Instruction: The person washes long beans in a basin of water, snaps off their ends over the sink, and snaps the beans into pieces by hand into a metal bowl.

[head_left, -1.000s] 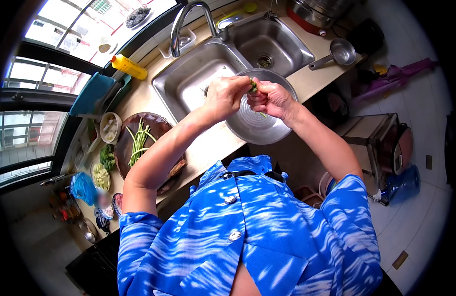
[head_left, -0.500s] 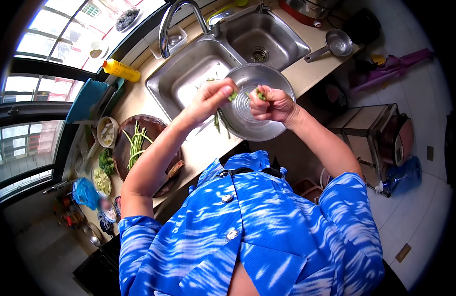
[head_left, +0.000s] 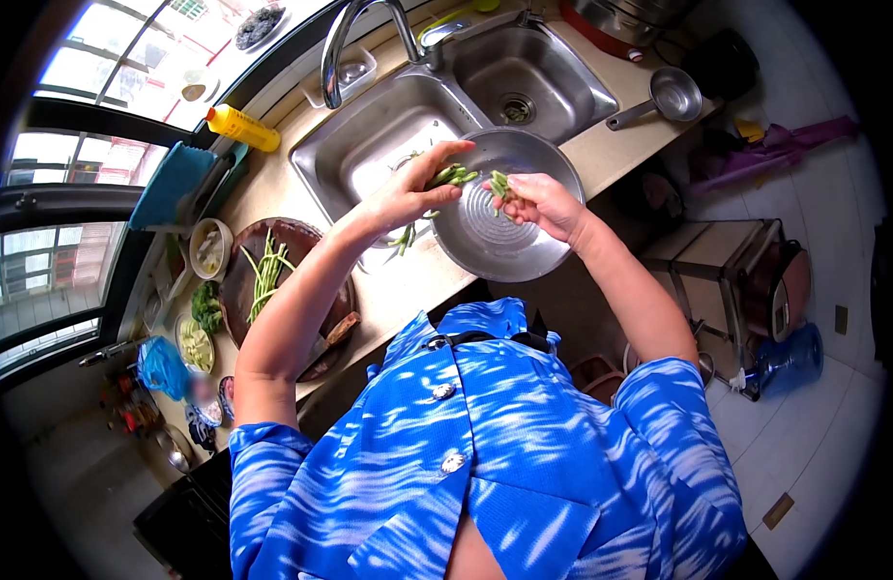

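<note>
My left hand (head_left: 412, 188) holds green bean pieces (head_left: 453, 175) between thumb and fingers at the left rim of a round metal basin (head_left: 524, 253); longer bean lengths (head_left: 405, 238) hang below the palm. Over the basin, my right hand (head_left: 545, 203) pinches a small bunch of short bean pieces (head_left: 499, 184). The hands are slightly apart. The basin sits at the front edge of the double sink (head_left: 345, 145). Whole long beans (head_left: 265, 275) lie on a round brown board (head_left: 306, 242) to the left.
A faucet (head_left: 332, 58) arches over the sink. On the counter are a yellow bottle (head_left: 243, 128), a white bowl (head_left: 211, 248), broccoli (head_left: 206, 307), a plate of pale slices (head_left: 196, 344) and a blue bag (head_left: 164, 367). A saucepan (head_left: 675, 95) stands at the right.
My hands were together on the beans, then parted. Now bunches of bean pieces show in both, and the fingers of my left hand have spread wider. The view has shifted slightly.
</note>
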### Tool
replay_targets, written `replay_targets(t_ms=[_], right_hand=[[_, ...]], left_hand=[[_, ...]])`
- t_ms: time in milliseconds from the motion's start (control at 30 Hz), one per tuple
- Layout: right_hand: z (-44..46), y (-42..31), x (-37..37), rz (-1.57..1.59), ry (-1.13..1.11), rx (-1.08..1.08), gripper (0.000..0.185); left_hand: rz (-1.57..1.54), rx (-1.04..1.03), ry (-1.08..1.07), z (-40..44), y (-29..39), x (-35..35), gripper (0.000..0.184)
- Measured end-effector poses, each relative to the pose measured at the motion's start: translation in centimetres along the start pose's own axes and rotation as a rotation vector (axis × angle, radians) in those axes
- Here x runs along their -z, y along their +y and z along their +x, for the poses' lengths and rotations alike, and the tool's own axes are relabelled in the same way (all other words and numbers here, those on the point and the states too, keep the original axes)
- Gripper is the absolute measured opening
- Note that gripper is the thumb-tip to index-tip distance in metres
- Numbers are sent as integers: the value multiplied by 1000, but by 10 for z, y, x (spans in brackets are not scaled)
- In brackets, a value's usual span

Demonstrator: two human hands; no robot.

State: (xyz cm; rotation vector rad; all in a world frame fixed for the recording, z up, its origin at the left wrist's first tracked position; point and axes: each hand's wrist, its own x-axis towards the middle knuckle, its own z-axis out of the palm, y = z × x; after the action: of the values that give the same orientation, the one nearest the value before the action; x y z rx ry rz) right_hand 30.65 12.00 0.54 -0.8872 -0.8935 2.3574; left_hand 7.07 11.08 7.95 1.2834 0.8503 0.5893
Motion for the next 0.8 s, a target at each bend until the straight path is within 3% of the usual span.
replay_targets(t_ms=[133, 167, 267, 467, 567, 600, 667, 733, 800], right_hand=[[6, 15, 8, -997, 363, -56, 37], [7, 14, 10, -996, 356, -54, 37], [12, 14, 19, -788, 410, 295, 18], [-10, -43, -42, -599, 306, 539, 13], [-13, -59, -66, -898, 253, 795, 14], [-13, -59, -70, -899, 251, 795, 14], [-12, -60, -77, -1220, 258, 862, 13], [-9, -56, -78, -1257, 297, 909, 11], [-5, -56, -77, -1410, 290, 1057, 11]], left_hand=[[-55, 16, -1, -2, 0, 0, 64], [-68, 5, -2, -1, -1, 0, 66], [-66, 0, 17, -3, 0, -2, 68], [19, -38, 16, 1, 5, -11, 69], [35, -52, 31, 2, 3, -14, 68], [35, -53, 32, 3, 3, -15, 68], [89, -52, 32, 4, 4, -16, 68], [167, -44, 45, 3, 1, -14, 68], [246, -35, 61, 3, -10, -10, 69]])
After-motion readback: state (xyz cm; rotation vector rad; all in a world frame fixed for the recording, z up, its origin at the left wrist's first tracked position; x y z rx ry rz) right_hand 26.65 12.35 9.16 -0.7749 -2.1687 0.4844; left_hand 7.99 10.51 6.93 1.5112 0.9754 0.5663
